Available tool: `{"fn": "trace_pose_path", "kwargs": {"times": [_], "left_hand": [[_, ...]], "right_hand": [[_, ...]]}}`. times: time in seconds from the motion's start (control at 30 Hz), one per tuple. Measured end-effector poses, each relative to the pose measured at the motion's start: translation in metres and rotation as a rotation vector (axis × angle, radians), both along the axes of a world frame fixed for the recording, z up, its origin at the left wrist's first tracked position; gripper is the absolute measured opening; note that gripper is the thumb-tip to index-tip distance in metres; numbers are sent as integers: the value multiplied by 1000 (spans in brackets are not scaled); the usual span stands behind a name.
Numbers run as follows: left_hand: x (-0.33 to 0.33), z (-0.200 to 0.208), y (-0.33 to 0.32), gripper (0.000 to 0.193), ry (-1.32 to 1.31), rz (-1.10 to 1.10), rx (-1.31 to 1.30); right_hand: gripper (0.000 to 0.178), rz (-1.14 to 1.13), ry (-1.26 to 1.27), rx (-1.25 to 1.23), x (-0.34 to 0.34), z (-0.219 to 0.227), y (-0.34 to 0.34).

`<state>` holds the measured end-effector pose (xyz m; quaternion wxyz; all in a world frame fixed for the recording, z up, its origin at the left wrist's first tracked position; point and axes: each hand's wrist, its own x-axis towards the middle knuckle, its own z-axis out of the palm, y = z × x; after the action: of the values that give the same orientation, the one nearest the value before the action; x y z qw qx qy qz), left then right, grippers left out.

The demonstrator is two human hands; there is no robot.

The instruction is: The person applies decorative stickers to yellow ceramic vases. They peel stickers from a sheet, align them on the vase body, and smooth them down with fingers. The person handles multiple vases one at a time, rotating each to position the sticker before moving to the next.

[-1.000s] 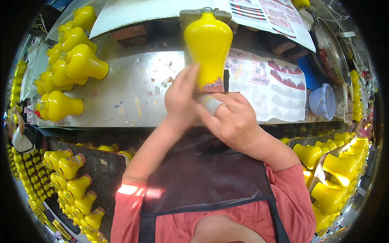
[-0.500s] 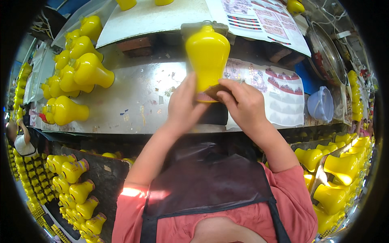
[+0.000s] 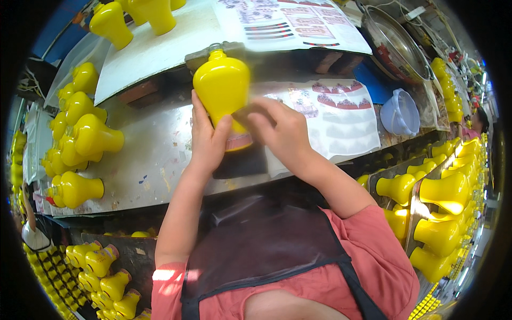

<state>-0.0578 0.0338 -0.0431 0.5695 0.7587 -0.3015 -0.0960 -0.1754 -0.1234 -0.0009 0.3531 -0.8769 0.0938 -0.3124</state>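
Gripping a glossy yellow vase-shaped bottle (image 3: 222, 88) over the metal bench (image 3: 149, 160), both hands are closed on its lower body.

The bottle is held neck away, at 12 o'clock from the left hand (image 3: 209, 140), whose fingers run up its left flank with the thumb laid across the front; the right hand (image 3: 280, 130), at 3 o'clock of the base, is pinched onto the lower front, where a pinkish label band is partly seen. The bottle is judged light, hollow and stiff, with a smooth glazed-looking skin that could slip, so it is best taken round the broad belly rather than the narrow neck. Sheets of printed decals (image 3: 341, 114) lie at 3 o'clock, a pale blue bowl (image 3: 400, 112) beyond them, and more yellow bottles (image 3: 85, 141) are stacked at 9 o'clock.
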Motion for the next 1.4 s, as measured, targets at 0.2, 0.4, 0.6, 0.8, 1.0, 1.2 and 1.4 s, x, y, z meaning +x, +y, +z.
{"fn": "trace_pose_path", "kwargs": {"times": [0.2,0.4,0.6,0.8,1.0,1.2,1.4], "left_hand": [[-1,4,3,86,283,-143,-203],[-1,1,1,86,298,-140,-229],[0,1,5,87,291,-119,-136],[0,3,1,87,306,-126,-231],[-1,3,6,90,311,-77,-216],[-2,16,-7,92,338,4,-257],[-5,28,-16,102,453,9,-308]], "right_hand": [[21,-226,198,402,-18,-23,-78],[31,-269,615,-107,-58,-44,-111],[50,-144,878,-511,-88,-39,-71],[55,-90,934,-547,-144,-32,-36],[54,-131,831,-557,-150,-41,-39],[34,-110,435,-412,-114,-16,-67],[36,-212,186,-327,-39,5,-119]]}}
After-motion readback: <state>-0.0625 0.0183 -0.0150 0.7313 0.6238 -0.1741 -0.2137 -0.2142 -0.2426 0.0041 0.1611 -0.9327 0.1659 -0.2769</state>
